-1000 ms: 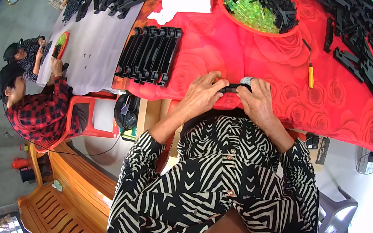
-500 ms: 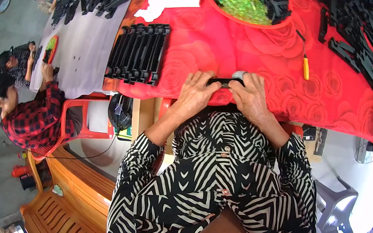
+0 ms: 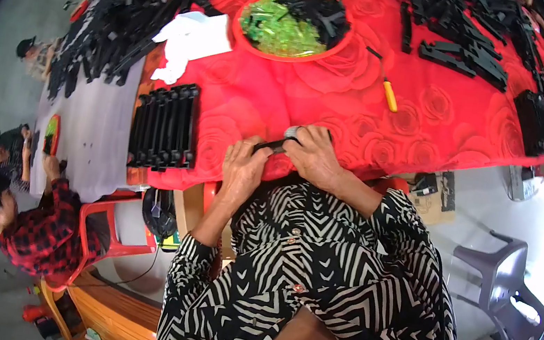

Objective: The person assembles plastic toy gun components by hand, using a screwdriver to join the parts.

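Observation:
At the near edge of the red rose-patterned tablecloth [image 3: 261,101], I hold a narrow black plastic part [image 3: 276,145] between both hands. My left hand [image 3: 243,166] is closed on its left end. The right end sits in the closed fingers of my right hand [image 3: 317,158], and a grey wrapping [image 3: 292,132] shows on one of those fingers. My fingers cover much of the part. Left of my hands, several similar long black parts [image 3: 164,127] lie side by side in a row. Beyond my right hand lies a screwdriver [image 3: 390,96] with a yellow handle.
A red basin [image 3: 282,57] holds green pieces [image 3: 276,26] and black pieces [image 3: 319,19]. Beside it is a white cloth [image 3: 196,39]. Black parts are heaped at far left [image 3: 121,24] and far right [image 3: 469,48]. A person in a checked shirt [image 3: 49,228] sits at left; a grey chair [image 3: 496,267] stands right.
The whole view has shifted, showing more of the table's far side. The black part now tilts, its right end higher. Both hands still hold it.

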Available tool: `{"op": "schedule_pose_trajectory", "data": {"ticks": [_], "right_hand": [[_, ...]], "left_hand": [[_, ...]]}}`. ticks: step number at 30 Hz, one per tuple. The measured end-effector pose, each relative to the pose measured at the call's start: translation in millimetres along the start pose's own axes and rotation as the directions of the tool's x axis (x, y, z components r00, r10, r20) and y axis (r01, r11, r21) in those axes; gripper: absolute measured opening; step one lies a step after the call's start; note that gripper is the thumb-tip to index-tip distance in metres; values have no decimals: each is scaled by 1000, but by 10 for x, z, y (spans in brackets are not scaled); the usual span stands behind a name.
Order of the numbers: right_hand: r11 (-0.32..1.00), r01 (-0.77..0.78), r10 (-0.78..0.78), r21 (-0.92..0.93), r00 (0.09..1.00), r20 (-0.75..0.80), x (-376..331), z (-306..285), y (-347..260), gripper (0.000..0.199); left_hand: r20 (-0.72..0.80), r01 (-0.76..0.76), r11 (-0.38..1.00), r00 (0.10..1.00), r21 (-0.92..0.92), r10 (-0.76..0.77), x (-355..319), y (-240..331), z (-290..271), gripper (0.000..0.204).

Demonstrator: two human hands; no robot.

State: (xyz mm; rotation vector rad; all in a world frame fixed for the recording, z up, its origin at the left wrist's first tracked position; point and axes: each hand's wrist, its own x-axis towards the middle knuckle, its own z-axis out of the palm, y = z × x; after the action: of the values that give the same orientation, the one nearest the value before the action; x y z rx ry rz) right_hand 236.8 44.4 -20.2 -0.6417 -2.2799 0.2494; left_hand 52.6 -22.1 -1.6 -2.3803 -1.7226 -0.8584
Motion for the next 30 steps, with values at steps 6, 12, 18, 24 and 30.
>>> {"op": "schedule_pose_trajectory", "data": {"ticks": [6,12,18,24,30], "right_hand": [[1000,4,-4,-20,1000,-11,-6,-44,-13,10],[997,71,-71,-9,997,-29,212,-17,-110,11],[998,61,-59,-35,997,49,257,65,-86,11],[1000,29,-28,-11,997,77,281,72,-93,9],[999,31,-30,-9,998,46,251,69,-71,12]], "left_hand": [[-31,-21,998,999,-58,19,-6,23,29,16],[-12,42,999,999,7,-42,-37,-41,-140,15],[-6,60,997,998,-38,-61,-100,-145,-46,16],[-4,112,993,994,-30,-113,-113,-140,-50,20],[-21,106,994,994,1,-106,-77,-102,-5,19]]}}
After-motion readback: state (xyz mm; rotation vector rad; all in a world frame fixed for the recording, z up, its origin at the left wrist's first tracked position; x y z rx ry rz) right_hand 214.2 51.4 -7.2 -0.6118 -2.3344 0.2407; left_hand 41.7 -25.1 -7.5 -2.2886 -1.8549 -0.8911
